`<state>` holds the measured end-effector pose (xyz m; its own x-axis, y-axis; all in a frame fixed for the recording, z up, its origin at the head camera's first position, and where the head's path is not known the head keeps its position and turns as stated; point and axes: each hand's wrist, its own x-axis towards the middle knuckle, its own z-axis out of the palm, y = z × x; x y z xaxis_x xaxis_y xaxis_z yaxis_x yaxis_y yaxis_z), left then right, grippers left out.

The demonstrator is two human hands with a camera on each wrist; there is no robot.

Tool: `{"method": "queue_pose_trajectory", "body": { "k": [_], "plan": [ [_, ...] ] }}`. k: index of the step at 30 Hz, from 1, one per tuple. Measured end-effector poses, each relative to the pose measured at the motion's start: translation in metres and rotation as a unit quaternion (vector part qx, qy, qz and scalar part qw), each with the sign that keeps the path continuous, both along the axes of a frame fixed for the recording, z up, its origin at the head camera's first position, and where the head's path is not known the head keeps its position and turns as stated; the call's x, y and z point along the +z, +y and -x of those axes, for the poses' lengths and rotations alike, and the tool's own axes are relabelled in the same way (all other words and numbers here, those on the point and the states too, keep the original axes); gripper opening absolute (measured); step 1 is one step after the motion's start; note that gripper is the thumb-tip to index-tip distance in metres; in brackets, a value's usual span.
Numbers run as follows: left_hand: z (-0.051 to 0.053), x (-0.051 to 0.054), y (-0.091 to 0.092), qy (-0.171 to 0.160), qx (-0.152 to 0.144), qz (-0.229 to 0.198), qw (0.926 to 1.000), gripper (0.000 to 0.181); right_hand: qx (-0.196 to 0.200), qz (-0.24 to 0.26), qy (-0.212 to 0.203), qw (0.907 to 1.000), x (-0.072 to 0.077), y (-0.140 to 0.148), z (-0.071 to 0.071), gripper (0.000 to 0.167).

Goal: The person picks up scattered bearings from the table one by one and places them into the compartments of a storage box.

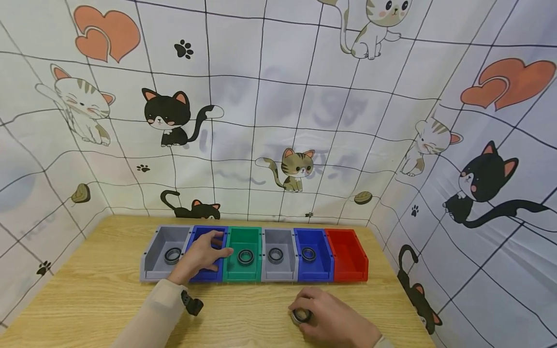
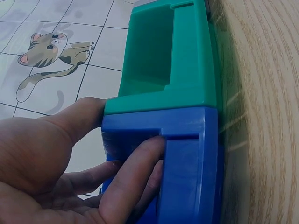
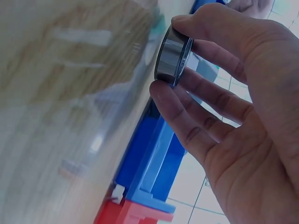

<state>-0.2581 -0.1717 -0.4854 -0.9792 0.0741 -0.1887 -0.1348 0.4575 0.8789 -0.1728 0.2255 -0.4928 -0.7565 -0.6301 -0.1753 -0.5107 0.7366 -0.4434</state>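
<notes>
My left hand [image 1: 201, 252] reaches over the second bin from the left, a blue one [image 2: 187, 177]. Its fingers dip inside with nothing seen held between them, and the thumb lies by the edge shared with the green bin [image 2: 161, 103]. The blue bin's floor is largely hidden by the hand. Low on the right, in front of the bins, my right hand [image 1: 328, 314] pinches a ball bearing [image 3: 169, 58] by its rim between thumb and fingers. Other bearings lie in the left grey bin, the green bin, the second grey bin and the right blue bin.
The joined row of bins ends on the right with a red bin [image 1: 349, 253]. It stands towards the back of a wooden table [image 1: 243, 314]. Behind and at both sides hangs a white cloth [image 1: 235, 159] with cats and grid lines.
</notes>
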Motion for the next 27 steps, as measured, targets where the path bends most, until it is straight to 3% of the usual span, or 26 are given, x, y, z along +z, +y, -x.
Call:
{"method": "queue_pose_trajectory", "body": {
  "k": [10, 21, 27],
  "plan": [
    [0.001, -0.001, 0.0, 0.001, 0.0, 0.001, 1.0, 0.08, -0.014, -0.001, 0.073, 0.9972, 0.011, 0.018, 0.015, 0.042],
    [0.0, 0.001, 0.001, 0.0, 0.0, 0.0, 1.0, 0.08, -0.029, 0.03, 0.169, 0.9846, 0.026, 0.041, 0.033, 0.041],
    [0.001, 0.0, 0.001, -0.001, 0.001, 0.003, 1.0, 0.08, -0.047, 0.036, 0.194, 0.9793, 0.031, 0.054, 0.041, 0.04]
  ]
}}
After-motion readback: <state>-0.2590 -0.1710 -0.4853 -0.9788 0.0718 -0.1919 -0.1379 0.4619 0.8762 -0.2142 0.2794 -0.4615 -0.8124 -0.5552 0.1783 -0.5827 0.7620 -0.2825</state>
